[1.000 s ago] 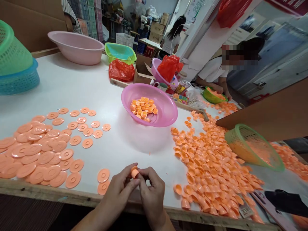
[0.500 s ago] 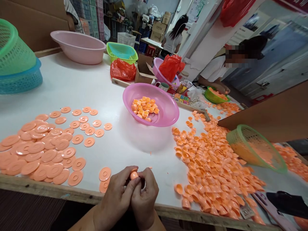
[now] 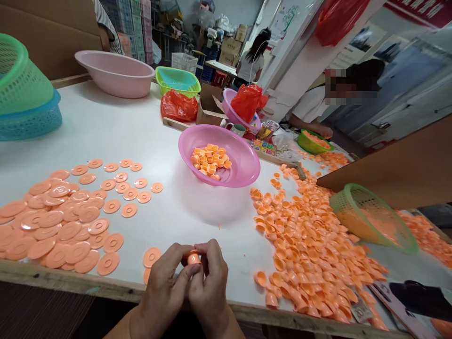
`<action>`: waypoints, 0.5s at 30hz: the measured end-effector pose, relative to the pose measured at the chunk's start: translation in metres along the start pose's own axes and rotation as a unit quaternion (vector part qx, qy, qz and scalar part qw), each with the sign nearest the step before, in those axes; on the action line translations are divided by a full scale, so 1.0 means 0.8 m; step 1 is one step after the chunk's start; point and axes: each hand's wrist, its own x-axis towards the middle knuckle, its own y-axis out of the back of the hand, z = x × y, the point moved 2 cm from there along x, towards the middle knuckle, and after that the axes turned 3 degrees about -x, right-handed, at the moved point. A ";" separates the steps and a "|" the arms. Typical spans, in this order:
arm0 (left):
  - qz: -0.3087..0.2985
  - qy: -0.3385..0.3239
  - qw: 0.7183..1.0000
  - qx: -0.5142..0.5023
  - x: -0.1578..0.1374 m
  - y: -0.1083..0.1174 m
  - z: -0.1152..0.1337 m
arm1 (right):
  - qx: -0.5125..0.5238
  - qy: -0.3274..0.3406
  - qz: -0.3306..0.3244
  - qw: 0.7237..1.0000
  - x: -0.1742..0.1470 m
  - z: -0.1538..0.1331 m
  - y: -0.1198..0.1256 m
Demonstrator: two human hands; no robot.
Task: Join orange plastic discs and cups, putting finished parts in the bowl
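Note:
My left hand (image 3: 165,287) and my right hand (image 3: 209,285) meet at the table's near edge, fingertips pinched together on one small orange plastic piece (image 3: 193,258). Flat orange discs (image 3: 60,221) lie spread over the table to the left, two of them right beside my left hand. A heap of small orange cups (image 3: 307,245) covers the table to the right. Straight ahead stands a pink bowl (image 3: 240,155) holding a small pile of assembled orange pieces (image 3: 211,161).
A green mesh basket (image 3: 374,219) lies tipped on its side at the right. Stacked green and blue baskets (image 3: 24,99) stand far left, with a pale pink basin (image 3: 115,73) behind. Red bags (image 3: 178,106), a cardboard box and a mug sit mid-table. Another person works at the far right.
My hands have closed tighter together around the orange piece and drawn slightly toward the table's edge. Nothing else on the table has shifted.

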 end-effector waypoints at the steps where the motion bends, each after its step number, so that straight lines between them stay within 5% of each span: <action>1: 0.005 -0.016 1.000 0.012 0.000 -0.001 0.002 | -0.002 -0.003 0.011 1.000 -0.004 0.000 -0.004; 5: 0.006 -0.016 0.999 0.035 0.017 0.008 0.001 | -0.003 0.002 0.019 1.000 0.010 -0.003 -0.008; 8: 0.021 0.016 0.997 0.074 0.039 0.044 -0.008 | 0.019 0.012 -0.004 1.000 0.083 -0.007 0.008; 12: 0.044 0.104 0.961 0.253 0.050 0.108 -0.031 | -0.015 -0.004 0.123 0.992 0.226 0.010 0.068; 15: -0.015 0.110 0.924 0.366 0.041 0.129 -0.051 | -0.075 -0.019 0.175 0.982 0.271 0.030 0.122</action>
